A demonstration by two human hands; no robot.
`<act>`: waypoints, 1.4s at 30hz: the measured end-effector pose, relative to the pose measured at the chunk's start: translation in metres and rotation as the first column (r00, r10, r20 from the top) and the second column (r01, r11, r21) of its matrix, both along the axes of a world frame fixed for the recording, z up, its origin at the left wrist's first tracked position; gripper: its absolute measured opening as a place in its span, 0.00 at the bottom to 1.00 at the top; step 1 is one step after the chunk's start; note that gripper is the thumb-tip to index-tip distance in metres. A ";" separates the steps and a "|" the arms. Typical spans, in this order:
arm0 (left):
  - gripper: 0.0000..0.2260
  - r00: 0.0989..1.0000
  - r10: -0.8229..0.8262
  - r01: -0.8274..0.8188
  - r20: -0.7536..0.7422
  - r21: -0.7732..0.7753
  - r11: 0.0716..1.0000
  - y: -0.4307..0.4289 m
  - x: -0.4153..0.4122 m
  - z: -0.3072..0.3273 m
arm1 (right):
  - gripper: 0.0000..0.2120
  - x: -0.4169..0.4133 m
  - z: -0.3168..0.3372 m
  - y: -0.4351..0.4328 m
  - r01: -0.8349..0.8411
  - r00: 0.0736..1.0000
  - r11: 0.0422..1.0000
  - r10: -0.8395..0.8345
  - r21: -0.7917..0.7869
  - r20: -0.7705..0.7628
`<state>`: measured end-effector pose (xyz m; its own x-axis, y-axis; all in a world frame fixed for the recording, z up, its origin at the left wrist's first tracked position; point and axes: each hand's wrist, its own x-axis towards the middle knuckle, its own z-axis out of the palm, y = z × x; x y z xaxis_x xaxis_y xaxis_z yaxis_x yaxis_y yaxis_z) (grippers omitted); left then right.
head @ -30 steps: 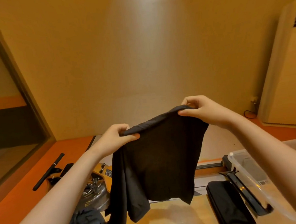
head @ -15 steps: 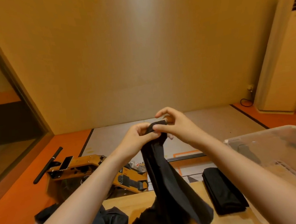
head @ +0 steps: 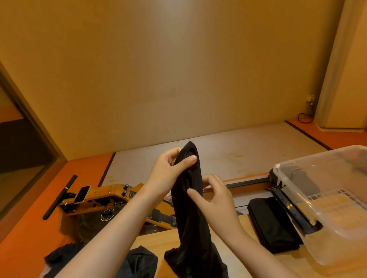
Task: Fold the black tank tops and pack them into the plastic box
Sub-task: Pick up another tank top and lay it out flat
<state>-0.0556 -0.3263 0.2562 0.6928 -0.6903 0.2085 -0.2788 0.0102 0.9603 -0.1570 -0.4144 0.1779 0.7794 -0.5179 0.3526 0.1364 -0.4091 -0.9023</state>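
Wooden bench (head: 272,269) is carrying a clear box (head: 323,157) at right. Tank top (head: 193,225) is hanging bunched, tail resting on the bench; folded top (head: 271,226) is lying just beside the box. Left hand (head: 167,174) is pinching the tank top's peak, right hand (head: 217,199) pinching lower down, both grips tight.

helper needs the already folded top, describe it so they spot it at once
Find the clear plastic box at the right of the wooden table. Just left of it lies the folded tank top: a flat, neat black rectangle, unlike the crumpled top at left and the hanging top held in the air.
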 end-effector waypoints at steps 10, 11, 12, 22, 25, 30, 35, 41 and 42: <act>0.03 0.988 0.137 -0.130 0.068 -0.096 0.987 0.010 0.008 0.019 | 0.11 -0.006 -0.035 -0.011 0.139 0.958 0.910 -0.223 -0.390 -0.178; 0.03 0.987 0.148 -0.139 0.063 -0.127 0.982 0.012 0.010 0.023 | 0.11 -0.007 -0.039 -0.013 0.110 0.951 0.927 -0.203 -0.359 -0.233; 0.03 0.986 0.158 -0.148 0.056 -0.157 0.976 0.014 0.013 0.026 | 0.11 -0.008 -0.043 -0.014 0.065 0.944 0.945 -0.162 -0.320 -0.289; 0.03 0.983 0.171 -0.152 0.062 -0.233 0.961 0.021 0.025 0.039 | 0.18 -0.008 -0.091 0.004 -0.283 0.856 0.933 0.350 0.221 -0.381; 0.04 0.979 0.189 -0.167 0.079 -0.223 0.960 0.028 0.031 0.038 | 0.16 -0.007 -0.099 0.001 -0.235 0.871 0.948 0.303 0.214 -0.387; 0.03 0.959 0.276 -0.259 0.062 -0.204 0.944 0.050 0.054 0.031 | 0.09 -0.010 -0.110 -0.025 -0.156 0.860 0.977 0.208 0.147 -0.466; 0.05 0.897 0.442 -0.437 -0.001 -0.156 0.886 0.073 0.077 0.011 | 0.06 -0.009 -0.112 -0.064 -0.157 0.848 0.988 0.131 -0.007 -0.514; 0.04 0.822 0.560 -0.569 -0.098 -0.163 0.806 0.095 0.097 -0.002 | 0.04 -0.012 -0.095 -0.102 -0.146 0.869 0.989 0.117 -0.025 -0.481; 0.04 0.812 0.574 -0.583 -0.106 -0.164 0.795 0.097 0.099 -0.004 | 0.04 -0.013 -0.090 -0.108 -0.150 0.880 0.988 0.123 -0.023 -0.459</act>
